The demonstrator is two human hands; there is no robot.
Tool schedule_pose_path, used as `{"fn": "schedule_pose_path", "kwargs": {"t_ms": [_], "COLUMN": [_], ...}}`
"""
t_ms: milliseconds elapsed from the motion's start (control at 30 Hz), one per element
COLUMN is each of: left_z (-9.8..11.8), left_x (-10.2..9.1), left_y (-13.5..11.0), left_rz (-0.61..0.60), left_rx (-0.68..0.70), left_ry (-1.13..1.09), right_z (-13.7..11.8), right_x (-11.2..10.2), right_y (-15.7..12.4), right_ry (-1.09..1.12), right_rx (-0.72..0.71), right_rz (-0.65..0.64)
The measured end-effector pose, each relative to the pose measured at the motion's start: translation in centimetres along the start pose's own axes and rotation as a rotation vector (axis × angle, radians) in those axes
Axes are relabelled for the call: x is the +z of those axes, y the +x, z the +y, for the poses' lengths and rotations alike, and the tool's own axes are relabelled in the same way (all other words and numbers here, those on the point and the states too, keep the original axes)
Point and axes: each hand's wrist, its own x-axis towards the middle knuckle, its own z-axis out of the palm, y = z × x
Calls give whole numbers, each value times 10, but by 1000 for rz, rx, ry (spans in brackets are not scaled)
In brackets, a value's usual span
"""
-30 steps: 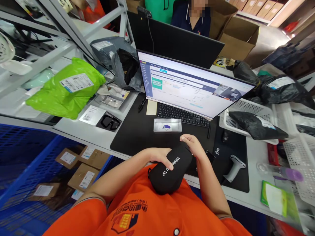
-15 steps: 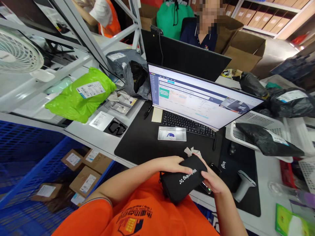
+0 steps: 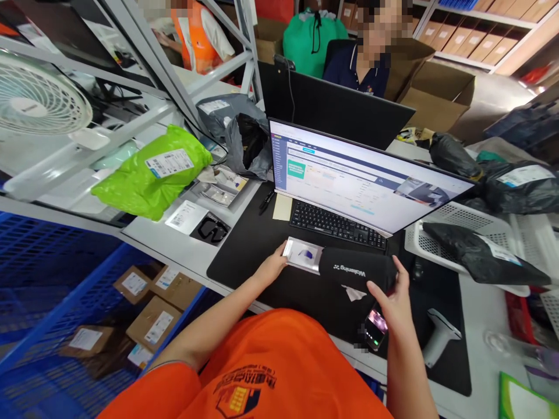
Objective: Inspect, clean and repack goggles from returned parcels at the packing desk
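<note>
My left hand (image 3: 271, 265) grips the left end of a small silver-white box (image 3: 302, 255) with a blue shape printed on it. A black case (image 3: 356, 266) with white lettering lies level in my right hand (image 3: 395, 291), its thumb along the near edge and fingers round the right end. The case's left end meets the box's right end; whether it goes inside, I cannot tell. Below the case, a crumpled white scrap (image 3: 353, 293) rests on the black desk mat (image 3: 248, 256). Beside my right wrist is a phone (image 3: 375, 329) with its screen lit.
Behind the hands are a keyboard (image 3: 336, 224) and a lit monitor (image 3: 367, 180). A barcode scanner (image 3: 441, 337) lies at right, near a white basket (image 3: 471, 218). A green parcel (image 3: 152, 171) sits at left, above a blue crate (image 3: 100, 279) of cartons. A person (image 3: 358, 70) sits opposite.
The black case has moved from near my body out over the mat, turned level. My left hand has let go of it and taken the box. The white scrap now lies on the mat.
</note>
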Motion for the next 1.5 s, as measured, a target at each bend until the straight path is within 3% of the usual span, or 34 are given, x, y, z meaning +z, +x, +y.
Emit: {"fn": "schedule_pose_path", "kwargs": {"t_ms": [167,300,367,433,567,667,767,900,1033,1200,1500], "left_z": [-11,-19,-21,-21,-21,-21,-21,-23,-27,-35,-45], "left_x": [14,22,24,24,23,22,23,27,29,31,32], "left_y": [-50,-68,-71,-71,-70,-68,-66,-65,-65,-66,-69], "left_rz": [-55,-39,-20,-13,-42,-73,-107,-129,-143,-119,-79], "left_rx": [-58,-115,-121,-122,-100,-65,-33,3,14,19,61], "left_ry": [66,90,90,94,120,149,189,250,322,388,424], "right_z": [11,32,35,30,9,6,19,45,60,64,51], "right_x": [45,86,96,95,69,56,62,87,105,102,105], "right_y": [-19,-49,-59,-61,-50,-42,-40,-48,-56,-55,-48], "right_ry": [-134,-338,-400,-420,-420,-500,-546,-570,-632,-800,-1032], "right_rx": [35,1,-46,-61,8,-20,-50,-111,-196,-253,-143], "right_rz": [-187,-91,-68,-71,-120,-86,18,102,22,-118,-288]}}
